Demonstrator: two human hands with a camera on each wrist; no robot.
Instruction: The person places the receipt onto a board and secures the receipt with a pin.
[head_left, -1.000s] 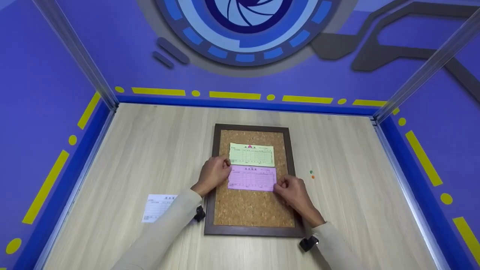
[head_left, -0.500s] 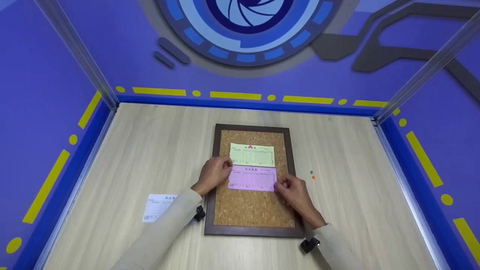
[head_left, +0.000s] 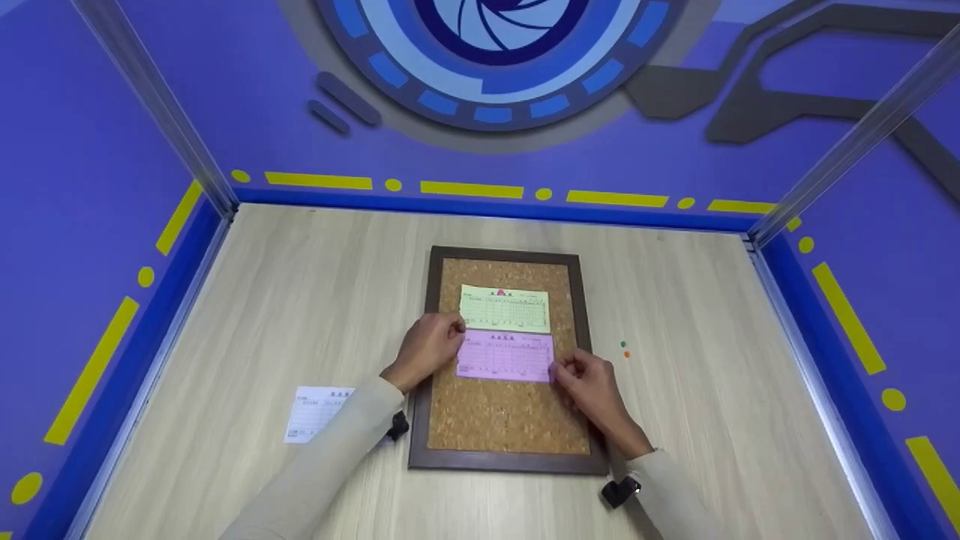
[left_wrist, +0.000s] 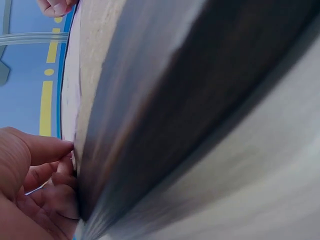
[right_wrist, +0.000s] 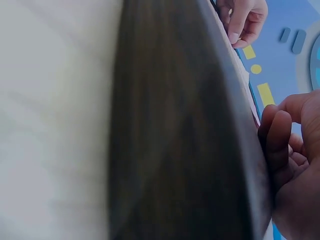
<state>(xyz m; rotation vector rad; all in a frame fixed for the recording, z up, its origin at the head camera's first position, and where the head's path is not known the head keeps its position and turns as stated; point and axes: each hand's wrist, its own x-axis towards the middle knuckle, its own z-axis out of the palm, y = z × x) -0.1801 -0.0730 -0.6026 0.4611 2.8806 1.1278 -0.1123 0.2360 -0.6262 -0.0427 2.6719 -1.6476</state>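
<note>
Purple slip [head_left: 504,356] lies on the corkboard [head_left: 510,420], pinched at four o'clock by the right hand [head_left: 591,384], at ten by the left hand [head_left: 429,345]. Uneven pulling could skew it across the yellow slip [head_left: 504,312] at twelve. Left wrist view shows the dark frame [left_wrist: 165,95] side-on; only head view shows the orange bit [head_left: 627,355] and green bit [head_left: 622,344] at three.

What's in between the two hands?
The pink paper, over the cork board. The head view shows it, with the left hand at one end and the right hand at the other.
</note>
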